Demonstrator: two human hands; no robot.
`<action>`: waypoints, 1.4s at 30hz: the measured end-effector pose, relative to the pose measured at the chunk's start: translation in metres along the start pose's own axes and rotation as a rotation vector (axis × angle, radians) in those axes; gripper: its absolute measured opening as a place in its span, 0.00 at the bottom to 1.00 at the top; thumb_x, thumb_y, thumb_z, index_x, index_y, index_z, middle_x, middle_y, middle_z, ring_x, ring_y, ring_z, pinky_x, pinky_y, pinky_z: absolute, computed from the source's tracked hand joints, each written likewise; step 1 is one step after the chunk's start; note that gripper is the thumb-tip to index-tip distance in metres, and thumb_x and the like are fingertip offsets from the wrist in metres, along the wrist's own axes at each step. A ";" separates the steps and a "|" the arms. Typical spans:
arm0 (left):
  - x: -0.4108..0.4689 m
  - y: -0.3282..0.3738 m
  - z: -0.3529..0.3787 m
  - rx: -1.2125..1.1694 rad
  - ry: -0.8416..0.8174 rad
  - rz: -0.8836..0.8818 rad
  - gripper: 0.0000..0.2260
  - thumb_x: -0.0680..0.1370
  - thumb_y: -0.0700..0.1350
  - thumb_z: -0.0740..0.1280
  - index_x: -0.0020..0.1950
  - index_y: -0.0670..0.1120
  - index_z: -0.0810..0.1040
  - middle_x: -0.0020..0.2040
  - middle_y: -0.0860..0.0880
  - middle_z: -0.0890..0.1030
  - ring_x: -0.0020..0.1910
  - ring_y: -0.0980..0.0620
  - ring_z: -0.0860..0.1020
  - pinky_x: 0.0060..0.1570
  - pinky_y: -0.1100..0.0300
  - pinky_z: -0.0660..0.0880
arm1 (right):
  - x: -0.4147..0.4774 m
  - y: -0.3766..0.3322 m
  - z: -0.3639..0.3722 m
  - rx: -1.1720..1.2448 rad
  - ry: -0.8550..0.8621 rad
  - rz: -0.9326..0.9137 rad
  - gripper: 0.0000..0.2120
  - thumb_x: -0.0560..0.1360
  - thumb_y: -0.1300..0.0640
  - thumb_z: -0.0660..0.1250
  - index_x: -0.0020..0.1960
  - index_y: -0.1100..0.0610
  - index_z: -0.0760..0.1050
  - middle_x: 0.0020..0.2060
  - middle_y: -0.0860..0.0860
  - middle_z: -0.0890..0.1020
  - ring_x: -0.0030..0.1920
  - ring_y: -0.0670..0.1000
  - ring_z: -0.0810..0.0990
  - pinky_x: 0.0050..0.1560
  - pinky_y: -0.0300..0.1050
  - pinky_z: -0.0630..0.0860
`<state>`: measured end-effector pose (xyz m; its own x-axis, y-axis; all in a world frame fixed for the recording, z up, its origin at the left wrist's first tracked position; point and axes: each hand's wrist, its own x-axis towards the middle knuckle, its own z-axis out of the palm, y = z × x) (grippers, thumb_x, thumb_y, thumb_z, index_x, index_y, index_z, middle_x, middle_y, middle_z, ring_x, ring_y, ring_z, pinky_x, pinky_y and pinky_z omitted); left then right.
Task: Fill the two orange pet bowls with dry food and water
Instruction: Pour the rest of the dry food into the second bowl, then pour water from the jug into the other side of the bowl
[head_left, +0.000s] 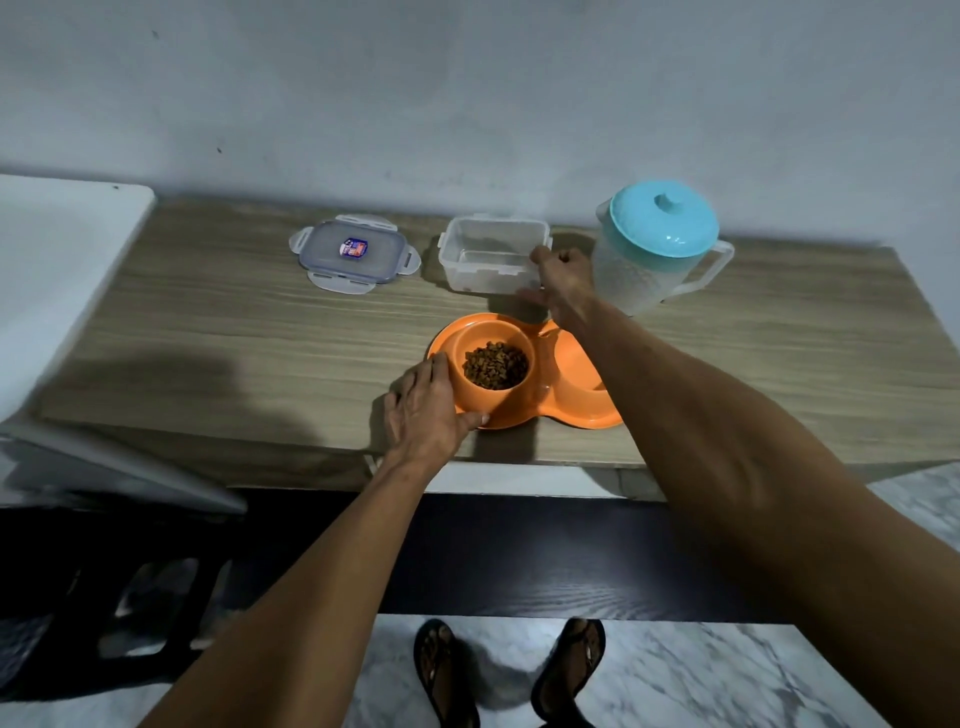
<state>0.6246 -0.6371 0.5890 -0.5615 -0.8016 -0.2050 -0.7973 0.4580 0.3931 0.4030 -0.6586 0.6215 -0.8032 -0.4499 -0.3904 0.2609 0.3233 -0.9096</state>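
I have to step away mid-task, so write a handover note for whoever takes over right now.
Left hand: resting on the left rim of the orange double bowl, steadying it.
Right hand: gripping the near right corner of the clear container, which stands upright on the wooden counter and looks nearly empty.
Container lid: lying off to the left.
Done: dry food in the left bowl.
Left: water from the teal-lidded pitcher into the right bowl.

Kibble (495, 365) in left bowl (491, 371) — container (493, 261) behind, lid (355, 251) left, pitcher (655, 244) right.
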 end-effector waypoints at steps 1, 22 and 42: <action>0.000 0.000 0.000 -0.003 0.001 -0.002 0.45 0.71 0.60 0.73 0.79 0.48 0.53 0.77 0.48 0.63 0.76 0.46 0.60 0.71 0.46 0.60 | 0.000 0.001 0.000 0.006 -0.008 0.011 0.07 0.75 0.56 0.69 0.47 0.57 0.72 0.43 0.54 0.76 0.52 0.59 0.79 0.46 0.60 0.84; -0.002 0.002 -0.001 0.082 -0.019 0.053 0.46 0.73 0.61 0.70 0.80 0.45 0.49 0.76 0.45 0.64 0.76 0.45 0.60 0.71 0.44 0.60 | -0.036 0.009 -0.033 -0.205 0.105 -0.093 0.14 0.76 0.56 0.65 0.60 0.59 0.79 0.55 0.56 0.83 0.56 0.57 0.80 0.60 0.53 0.78; 0.029 0.079 0.004 0.246 -0.081 0.376 0.45 0.73 0.67 0.64 0.80 0.45 0.51 0.80 0.46 0.54 0.80 0.46 0.51 0.76 0.43 0.50 | -0.012 0.006 -0.161 0.056 0.565 -0.002 0.12 0.79 0.51 0.58 0.52 0.58 0.75 0.51 0.56 0.80 0.52 0.56 0.77 0.58 0.53 0.75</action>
<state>0.5445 -0.6230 0.6107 -0.8295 -0.5345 -0.1620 -0.5584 0.7968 0.2307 0.3276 -0.5176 0.6439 -0.9616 0.0700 -0.2654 0.2744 0.2709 -0.9227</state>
